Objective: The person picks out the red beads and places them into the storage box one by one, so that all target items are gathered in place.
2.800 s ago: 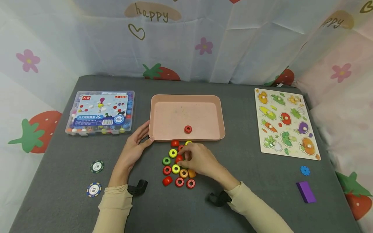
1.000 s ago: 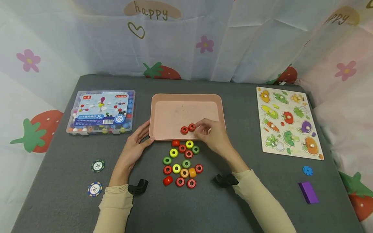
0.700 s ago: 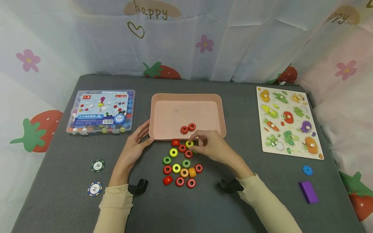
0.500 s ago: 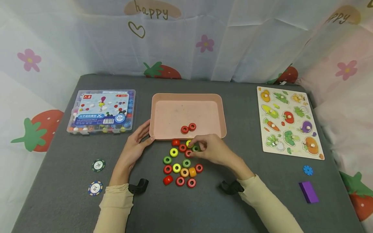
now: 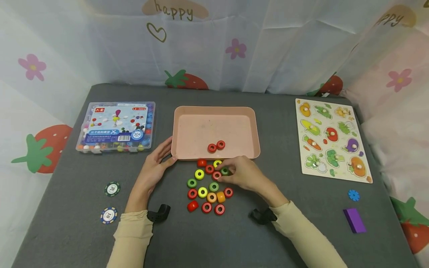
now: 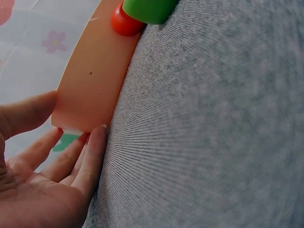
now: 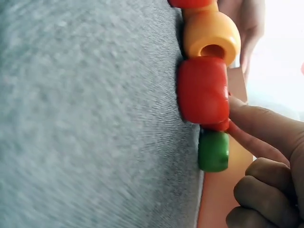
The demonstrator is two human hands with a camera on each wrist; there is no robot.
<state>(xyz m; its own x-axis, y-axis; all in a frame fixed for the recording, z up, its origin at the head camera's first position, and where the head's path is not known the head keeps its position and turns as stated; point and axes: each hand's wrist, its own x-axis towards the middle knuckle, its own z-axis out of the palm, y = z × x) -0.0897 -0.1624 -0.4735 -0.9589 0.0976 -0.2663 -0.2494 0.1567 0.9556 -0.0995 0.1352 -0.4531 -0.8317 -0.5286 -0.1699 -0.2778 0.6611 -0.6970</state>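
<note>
My left hand (image 5: 152,171) rests on the near left corner of a pink tray (image 5: 214,121), its fingers fairly straight along the side and its thumb at the front. In the left wrist view, the fingertips touch the tray's wall (image 6: 92,71). My right hand (image 5: 246,173) pinches a red ring bead (image 5: 216,176) between thumb and index finger, over the table just before the tray. A green bead (image 5: 225,171) lies beside those fingers, and a yellow bead (image 5: 217,163) is partly hidden by them. Two red beads (image 5: 216,146) lie inside the tray.
Several red, yellow, green and orange beads (image 5: 211,197) lie loose before the tray. A clear plastic box (image 5: 115,127) stands at left, above two poker chips (image 5: 112,189). At right are a vegetable puzzle board (image 5: 331,139), a blue disc (image 5: 353,195) and a purple block (image 5: 354,220).
My right hand set a second red bead in the tray, then came back toward the loose beads and closed finger and thumb on another red one. The left hand has stayed at the tray corner.
</note>
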